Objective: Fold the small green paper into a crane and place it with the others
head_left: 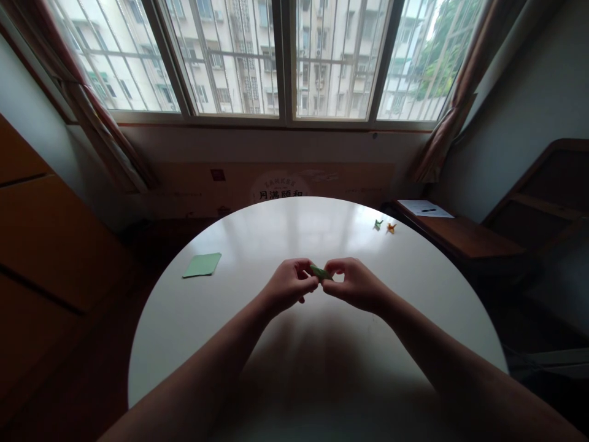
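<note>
A small folded piece of green paper (pixel 321 272) is held above the middle of the white round table (pixel 257 239). My left hand (pixel 291 283) pinches its left end between thumb and fingers. At the other end, my right hand (pixel 350 283) grips it the same way, thumb and forefinger closed on the paper. Fingertips cover part of the folds, so its exact shape is hard to make out. To the left on the table lies a stack of square green paper (pixel 202 265). A green origami crane (pixel 378 224) and an orange origami crane (pixel 391 228) stand near the far right edge.
A brown wooden side table (pixel 478 236) beyond the right edge bears a white sheet (pixel 426 209) with a pen on it. Behind the table, a printed cardboard panel (pixel 184 184) leans below the barred window. An orange-brown cabinet (pixel 55 239) stands at left.
</note>
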The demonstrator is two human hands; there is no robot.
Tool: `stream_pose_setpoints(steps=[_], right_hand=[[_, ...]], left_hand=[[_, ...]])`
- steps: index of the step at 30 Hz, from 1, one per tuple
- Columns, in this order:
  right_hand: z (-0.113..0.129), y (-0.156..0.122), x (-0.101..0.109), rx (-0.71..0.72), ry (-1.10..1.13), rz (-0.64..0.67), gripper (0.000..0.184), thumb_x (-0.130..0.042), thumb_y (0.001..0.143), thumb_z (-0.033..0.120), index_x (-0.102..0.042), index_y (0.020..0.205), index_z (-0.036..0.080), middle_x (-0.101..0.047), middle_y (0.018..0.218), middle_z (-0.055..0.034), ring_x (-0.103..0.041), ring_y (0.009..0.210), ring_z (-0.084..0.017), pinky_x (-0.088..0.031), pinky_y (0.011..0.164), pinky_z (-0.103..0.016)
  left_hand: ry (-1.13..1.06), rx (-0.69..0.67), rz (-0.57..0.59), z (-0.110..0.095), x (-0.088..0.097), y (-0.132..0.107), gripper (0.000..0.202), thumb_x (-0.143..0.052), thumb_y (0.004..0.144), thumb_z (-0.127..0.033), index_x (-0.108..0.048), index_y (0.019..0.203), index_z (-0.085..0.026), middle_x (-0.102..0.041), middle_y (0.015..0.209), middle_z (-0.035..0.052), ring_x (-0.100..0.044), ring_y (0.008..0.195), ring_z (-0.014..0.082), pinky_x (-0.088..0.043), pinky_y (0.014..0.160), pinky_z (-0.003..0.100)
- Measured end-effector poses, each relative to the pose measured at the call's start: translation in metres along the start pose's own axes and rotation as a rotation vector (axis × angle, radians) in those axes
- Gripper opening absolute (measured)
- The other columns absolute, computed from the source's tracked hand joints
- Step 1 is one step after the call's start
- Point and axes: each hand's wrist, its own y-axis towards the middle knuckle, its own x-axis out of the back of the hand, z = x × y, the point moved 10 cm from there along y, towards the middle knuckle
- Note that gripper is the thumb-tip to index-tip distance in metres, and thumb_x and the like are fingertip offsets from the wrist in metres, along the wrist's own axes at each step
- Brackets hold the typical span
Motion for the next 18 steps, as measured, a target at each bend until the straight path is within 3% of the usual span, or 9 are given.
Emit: stream_pose_setpoints(steps=[11, 18], right_hand=[[0.001, -0.004, -0.011, 0.006, -0.172, 0.061, 0.006, -0.064, 0.07, 0.023, -0.067, 0.066, 0.02, -0.063, 0.063, 0.0021, -0.056, 0.063, -0.015, -0.038, 0.06, -0.026], [0.002, -0.006, -0.018, 0.012, -0.188, 0.139, 0.006, -0.063, 0.069, 0.021, -0.067, 0.066, 0.018, -0.063, 0.065, 0.0015, -0.052, 0.061, -0.013, -0.035, 0.058, -0.025]], left_hand=[[0.219, 0.016, 0.056, 0.007, 0.0, 0.0, 0.006, -0.059, 0.062, -0.018, -0.062, 0.067, -0.015, -0.055, 0.053, -0.0027, -0.053, 0.049, 0.0109, -0.043, 0.042, 0.021], [0.238, 0.093, 0.172, 0.015, 0.001, -0.001, 0.008, -0.059, 0.061, -0.017, -0.064, 0.065, -0.015, -0.057, 0.056, -0.0026, -0.053, 0.051, 0.0118, -0.047, 0.042, 0.022]])
